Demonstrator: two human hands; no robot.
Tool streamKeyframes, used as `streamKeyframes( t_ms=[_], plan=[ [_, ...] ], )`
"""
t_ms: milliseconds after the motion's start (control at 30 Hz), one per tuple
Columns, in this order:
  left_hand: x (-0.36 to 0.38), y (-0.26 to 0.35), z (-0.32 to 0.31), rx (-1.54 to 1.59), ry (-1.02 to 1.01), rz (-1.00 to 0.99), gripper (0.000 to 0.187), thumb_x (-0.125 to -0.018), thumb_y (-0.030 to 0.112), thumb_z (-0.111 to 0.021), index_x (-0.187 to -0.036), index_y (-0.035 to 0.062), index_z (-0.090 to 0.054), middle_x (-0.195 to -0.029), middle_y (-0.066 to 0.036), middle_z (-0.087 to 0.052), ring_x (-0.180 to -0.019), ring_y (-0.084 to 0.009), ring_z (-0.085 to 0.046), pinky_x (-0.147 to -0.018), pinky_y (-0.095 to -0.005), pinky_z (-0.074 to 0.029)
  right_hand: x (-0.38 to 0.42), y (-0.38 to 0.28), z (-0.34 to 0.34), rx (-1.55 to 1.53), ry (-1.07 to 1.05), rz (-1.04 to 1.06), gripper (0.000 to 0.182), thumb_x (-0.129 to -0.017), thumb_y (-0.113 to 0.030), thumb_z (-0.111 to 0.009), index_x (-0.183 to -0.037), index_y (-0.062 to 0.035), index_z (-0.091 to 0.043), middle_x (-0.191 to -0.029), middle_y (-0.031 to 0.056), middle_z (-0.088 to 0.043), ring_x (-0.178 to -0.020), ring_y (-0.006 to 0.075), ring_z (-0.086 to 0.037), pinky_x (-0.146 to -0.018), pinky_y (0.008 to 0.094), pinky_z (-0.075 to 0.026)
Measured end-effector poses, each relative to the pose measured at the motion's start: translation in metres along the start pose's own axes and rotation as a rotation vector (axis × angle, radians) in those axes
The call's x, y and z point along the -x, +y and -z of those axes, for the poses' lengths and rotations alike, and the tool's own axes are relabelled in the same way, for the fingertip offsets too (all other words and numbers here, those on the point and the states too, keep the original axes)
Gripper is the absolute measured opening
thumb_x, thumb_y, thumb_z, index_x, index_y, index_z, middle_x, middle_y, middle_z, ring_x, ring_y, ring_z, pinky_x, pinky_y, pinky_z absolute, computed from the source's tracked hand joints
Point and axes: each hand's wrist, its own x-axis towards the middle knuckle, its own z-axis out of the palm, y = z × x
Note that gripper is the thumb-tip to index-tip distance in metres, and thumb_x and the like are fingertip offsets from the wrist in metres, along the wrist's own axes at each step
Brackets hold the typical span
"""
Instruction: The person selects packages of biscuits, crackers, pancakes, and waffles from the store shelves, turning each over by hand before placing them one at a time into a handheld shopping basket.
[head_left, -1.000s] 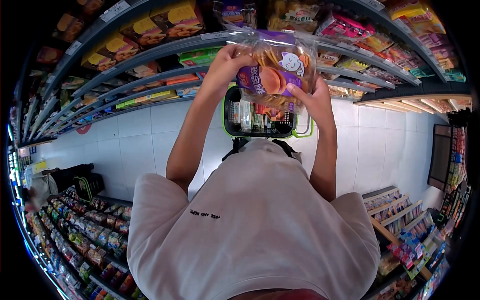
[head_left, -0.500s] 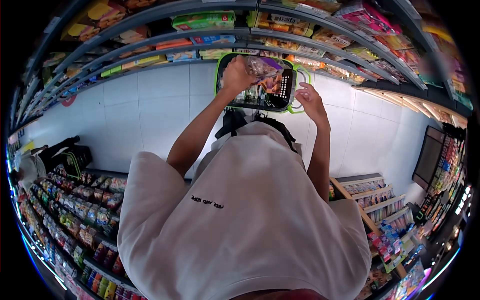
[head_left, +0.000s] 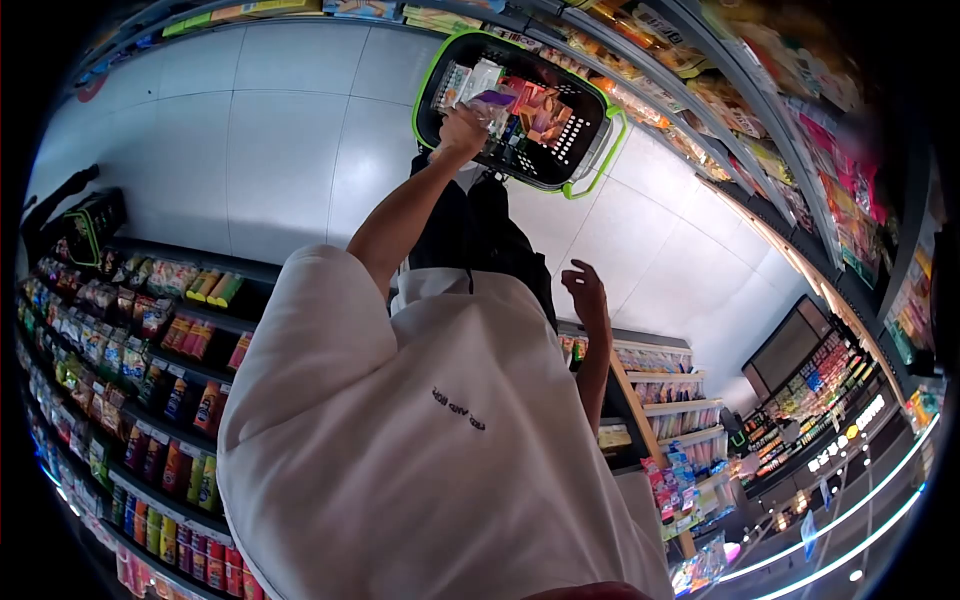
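Note:
My left hand is inside the near left part of a black shopping basket with a bright green rim. Its fingers are closed on a clear plastic package with a purple label. Beside that package lie a reddish-brown snack package and a white package. A green and grey handle hangs out at the basket's right end. Off to the right, by my side, my right hand is held in the air with fingers apart and loosely bent, holding nothing.
Shelves of packaged snacks curve along the front and right. Behind me on the left stand shelves with tube-shaped snack cans. Another person's dark basket is at the far left. Pale tiles cover the floor.
My left hand has lowered the clear package deeper into the basket. My right hand has drawn back from the basket handle toward my side. The view has turned to the right.

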Motion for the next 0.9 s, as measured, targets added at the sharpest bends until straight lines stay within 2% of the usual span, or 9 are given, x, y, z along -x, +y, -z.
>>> streamKeyframes(
  t_ms=[367, 400, 500, 567, 633, 767, 833, 867, 900],
  plan=[
    [-0.070, -0.024, -0.063, 0.029, -0.069, 0.131, 0.048, -0.078, 0.026, -0.062, -0.114, -0.0019, -0.046, -0.121, -0.023, -0.047, -0.103, -0.0368, -0.058, -0.086, -0.0433, -0.049, 0.030, 0.030, -0.033, -0.055, -0.011, -0.197, 0.036, -0.088, -0.020, -0.060, -0.118, -0.0003, -0.055, -0.094, 0.0172, -0.069, -0.089, 0.0228, -0.067, -0.075, 0.0333, -0.052],
    [-0.077, -0.032, -0.078, -0.047, -0.042, 0.118, 0.048, -0.082, 0.031, -0.057, -0.115, -0.0016, -0.046, -0.118, -0.022, -0.051, -0.102, -0.0356, -0.060, -0.085, -0.0423, -0.050, 0.031, 0.029, -0.035, -0.008, -0.028, -0.205, 0.039, -0.090, -0.025, -0.059, -0.122, -0.0026, -0.054, -0.100, 0.0125, -0.068, -0.085, 0.0155, -0.066, -0.074, 0.0273, -0.051],
    [-0.088, -0.040, -0.100, 0.049, 0.020, 0.341, 0.048, -0.083, 0.034, -0.052, -0.116, -0.0007, -0.047, -0.114, -0.020, -0.056, -0.102, -0.0346, -0.061, -0.086, -0.0413, -0.050, 0.033, 0.019, -0.037, -0.040, -0.028, -0.260, 0.039, -0.090, -0.024, -0.059, -0.122, -0.0026, -0.054, -0.100, 0.0121, -0.068, -0.086, 0.0154, -0.066, -0.074, 0.0272, -0.052],
    [-0.085, -0.041, -0.103, -0.043, 0.013, 0.304, 0.047, -0.085, 0.036, -0.048, -0.115, 0.0006, -0.048, -0.114, -0.019, -0.058, -0.106, -0.0339, -0.060, -0.089, -0.0400, -0.048, 0.033, 0.015, -0.037, -0.066, -0.039, -0.275, 0.039, -0.091, -0.024, -0.058, -0.122, -0.0017, -0.053, -0.101, 0.0127, -0.068, -0.086, 0.0154, -0.066, -0.074, 0.0266, -0.052],
    [-0.083, -0.045, -0.099, -0.065, -0.160, 0.183, 0.049, -0.084, 0.034, -0.050, -0.119, 0.0003, -0.046, -0.121, -0.020, -0.055, -0.108, -0.0344, -0.058, -0.094, -0.0391, -0.045, 0.032, 0.016, -0.040, -0.180, -0.020, -0.244, 0.038, -0.091, -0.022, -0.057, -0.123, -0.0004, -0.052, -0.102, 0.0141, -0.067, -0.086, 0.0162, -0.066, -0.075, 0.0270, -0.051],
    [-0.063, -0.040, -0.076, -0.086, -0.207, 0.110, 0.057, -0.083, 0.031, -0.051, -0.129, -0.0006, -0.038, -0.131, -0.021, -0.048, -0.115, -0.0343, -0.054, -0.098, -0.0384, -0.042, 0.021, 0.031, -0.041, -0.166, -0.027, -0.229, 0.039, -0.089, -0.021, -0.058, -0.121, 0.0016, -0.052, -0.100, 0.0146, -0.067, -0.087, 0.0169, -0.064, -0.073, 0.0293, -0.052],
    [-0.057, -0.046, -0.071, -0.082, -0.369, 0.079, 0.065, -0.081, 0.026, -0.054, -0.136, -0.0006, -0.032, -0.141, -0.020, -0.039, -0.121, -0.0332, -0.050, -0.099, -0.0385, -0.042, 0.016, 0.045, -0.044, -0.240, -0.029, -0.176, 0.037, -0.089, -0.017, -0.057, -0.122, -0.0001, -0.052, -0.099, 0.0117, -0.067, -0.083, 0.0155, -0.064, -0.071, 0.0288, -0.052],
    [-0.066, -0.068, -0.093, -0.081, -0.375, 0.014, 0.063, -0.080, 0.024, -0.055, -0.136, 0.0008, -0.035, -0.140, -0.020, -0.040, -0.123, -0.0313, -0.049, -0.098, -0.0402, -0.043, 0.014, 0.052, -0.047, -0.239, -0.023, -0.164, 0.037, -0.089, -0.017, -0.057, -0.122, -0.0001, -0.052, -0.099, 0.0117, -0.067, -0.083, 0.0155, -0.064, -0.071, 0.0288, -0.052],
    [-0.076, -0.078, -0.108, -0.200, -0.575, 0.041, 0.063, -0.078, 0.028, -0.059, -0.132, 0.0012, -0.040, -0.130, -0.020, -0.051, -0.118, -0.0307, -0.053, -0.095, -0.0415, -0.046, 0.013, 0.059, -0.048, -0.345, -0.040, -0.152, 0.038, -0.088, -0.014, -0.056, -0.123, -0.0007, -0.051, -0.099, 0.0107, -0.067, -0.081, 0.0149, -0.063, -0.070, 0.0281, -0.051]
  ],
)
